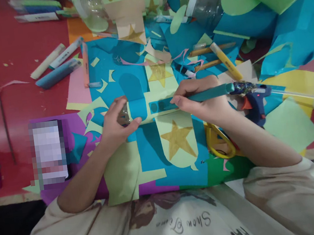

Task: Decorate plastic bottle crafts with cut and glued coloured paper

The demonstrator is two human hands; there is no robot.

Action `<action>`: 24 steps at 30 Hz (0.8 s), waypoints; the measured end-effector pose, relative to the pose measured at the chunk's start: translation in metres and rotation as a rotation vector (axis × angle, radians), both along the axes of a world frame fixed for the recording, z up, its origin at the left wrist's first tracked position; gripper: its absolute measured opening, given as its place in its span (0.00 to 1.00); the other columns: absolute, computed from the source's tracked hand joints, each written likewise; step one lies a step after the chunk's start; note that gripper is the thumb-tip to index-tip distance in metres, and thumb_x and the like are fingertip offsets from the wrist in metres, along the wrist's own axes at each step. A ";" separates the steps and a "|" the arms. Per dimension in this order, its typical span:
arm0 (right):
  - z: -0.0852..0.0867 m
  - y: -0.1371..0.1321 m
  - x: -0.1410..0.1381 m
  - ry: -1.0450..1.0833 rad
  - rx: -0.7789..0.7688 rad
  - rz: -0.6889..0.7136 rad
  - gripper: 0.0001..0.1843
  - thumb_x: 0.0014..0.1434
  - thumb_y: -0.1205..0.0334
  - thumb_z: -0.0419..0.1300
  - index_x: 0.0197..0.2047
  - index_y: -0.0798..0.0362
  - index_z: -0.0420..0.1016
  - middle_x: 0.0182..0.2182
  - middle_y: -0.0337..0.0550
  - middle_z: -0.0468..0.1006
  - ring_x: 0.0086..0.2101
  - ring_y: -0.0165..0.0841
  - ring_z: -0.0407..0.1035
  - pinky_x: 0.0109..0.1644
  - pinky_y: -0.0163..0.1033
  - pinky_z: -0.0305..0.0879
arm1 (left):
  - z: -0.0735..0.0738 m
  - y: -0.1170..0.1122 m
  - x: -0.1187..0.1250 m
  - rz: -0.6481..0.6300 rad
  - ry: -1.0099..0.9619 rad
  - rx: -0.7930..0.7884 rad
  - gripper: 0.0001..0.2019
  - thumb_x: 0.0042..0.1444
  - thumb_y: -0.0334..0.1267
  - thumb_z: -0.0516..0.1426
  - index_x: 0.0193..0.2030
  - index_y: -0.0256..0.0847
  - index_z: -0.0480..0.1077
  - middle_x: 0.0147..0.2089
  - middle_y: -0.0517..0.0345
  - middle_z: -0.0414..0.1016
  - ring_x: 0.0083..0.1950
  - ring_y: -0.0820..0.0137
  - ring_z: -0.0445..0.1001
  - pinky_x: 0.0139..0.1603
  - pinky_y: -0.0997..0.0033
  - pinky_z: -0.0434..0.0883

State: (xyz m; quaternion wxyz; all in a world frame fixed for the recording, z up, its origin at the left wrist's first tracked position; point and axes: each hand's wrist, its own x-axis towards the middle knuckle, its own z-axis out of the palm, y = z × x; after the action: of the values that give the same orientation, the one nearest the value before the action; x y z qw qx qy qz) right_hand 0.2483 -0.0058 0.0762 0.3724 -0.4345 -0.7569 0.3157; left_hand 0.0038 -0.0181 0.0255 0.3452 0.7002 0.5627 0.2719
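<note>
My left hand [116, 124] is curled round a clear plastic bottle [133, 111] wrapped in light green and blue paper, thumb pressed on its blue band. My right hand [201, 104] grips a teal pen-like tool [211, 93] and holds its tip against a blue paper strip with dark dots [159, 105] on the bottle. A light green paper shape bearing a gold star [178, 139] lies just below the strip. A second gold star [159, 73] sits on the green paper above it.
A blue glue gun [254, 101] lies right of my right hand, yellow-handled scissors [219, 142] under my wrist. Marker pens [58, 73] lie on the red table at upper left. Blue, green and pink paper scraps cover the middle. Clear bottles [206, 6] stand at the far edge.
</note>
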 end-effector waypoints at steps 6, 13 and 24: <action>-0.001 0.001 0.000 0.050 -0.002 -0.034 0.17 0.58 0.66 0.58 0.19 0.50 0.63 0.17 0.36 0.69 0.19 0.27 0.61 0.22 0.36 0.59 | 0.003 0.001 -0.001 -0.004 -0.024 -0.018 0.23 0.49 0.53 0.59 0.47 0.42 0.67 0.53 0.47 0.72 0.42 0.63 0.74 0.25 0.72 0.71; -0.002 0.001 0.000 0.041 0.002 -0.082 0.18 0.58 0.65 0.58 0.18 0.49 0.61 0.17 0.37 0.68 0.20 0.29 0.63 0.24 0.38 0.62 | 0.001 0.000 -0.002 -0.020 -0.007 0.001 0.23 0.51 0.54 0.58 0.47 0.41 0.67 0.54 0.46 0.72 0.42 0.65 0.74 0.25 0.74 0.71; -0.001 -0.001 0.000 0.010 -0.018 -0.065 0.17 0.59 0.63 0.59 0.20 0.50 0.64 0.18 0.36 0.69 0.20 0.27 0.63 0.24 0.36 0.60 | -0.004 0.000 -0.002 0.003 -0.054 0.000 0.24 0.49 0.53 0.59 0.49 0.42 0.67 0.54 0.48 0.72 0.43 0.64 0.74 0.27 0.72 0.73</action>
State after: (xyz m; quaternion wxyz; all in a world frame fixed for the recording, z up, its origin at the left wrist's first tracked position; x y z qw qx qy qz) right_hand 0.2484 -0.0068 0.0749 0.3825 -0.4607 -0.7375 0.3123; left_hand 0.0019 -0.0182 0.0215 0.3599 0.6919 0.5542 0.2909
